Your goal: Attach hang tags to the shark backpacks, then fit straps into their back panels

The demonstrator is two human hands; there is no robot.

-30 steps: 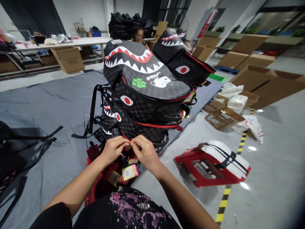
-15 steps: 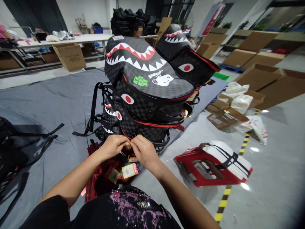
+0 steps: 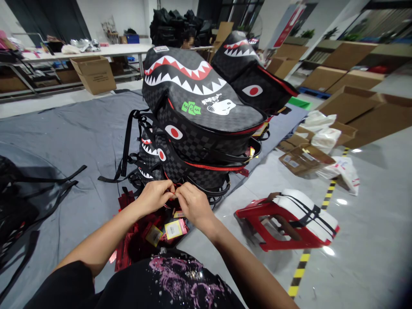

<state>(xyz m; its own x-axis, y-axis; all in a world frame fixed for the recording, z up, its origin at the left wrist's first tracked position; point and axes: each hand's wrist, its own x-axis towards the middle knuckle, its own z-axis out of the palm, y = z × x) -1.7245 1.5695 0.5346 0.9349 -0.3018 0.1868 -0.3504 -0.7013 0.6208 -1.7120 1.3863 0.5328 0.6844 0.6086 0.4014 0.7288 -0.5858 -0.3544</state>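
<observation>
A stack of black checkered backpacks with shark-mouth prints (image 3: 196, 107) stands on a grey sheet right in front of me. My left hand (image 3: 154, 196) and my right hand (image 3: 192, 205) meet at the foot of the stack, fingertips pinched together on a small part of the lowest backpack, by its red trim. What they pinch is too small to name. Below my hands lies a heap of red packets with yellow hang tags (image 3: 174, 228).
A red stool with a white padded seat (image 3: 289, 221) lies tipped over on the floor to the right. Open cardboard boxes (image 3: 350, 109) and white bags sit beyond it. Black straps (image 3: 48, 180) trail on the grey sheet at left. A person sits behind the stack.
Both hands have shifted slightly up toward the stack and stayed pinched together. The view has drifted a little; nothing else moved.
</observation>
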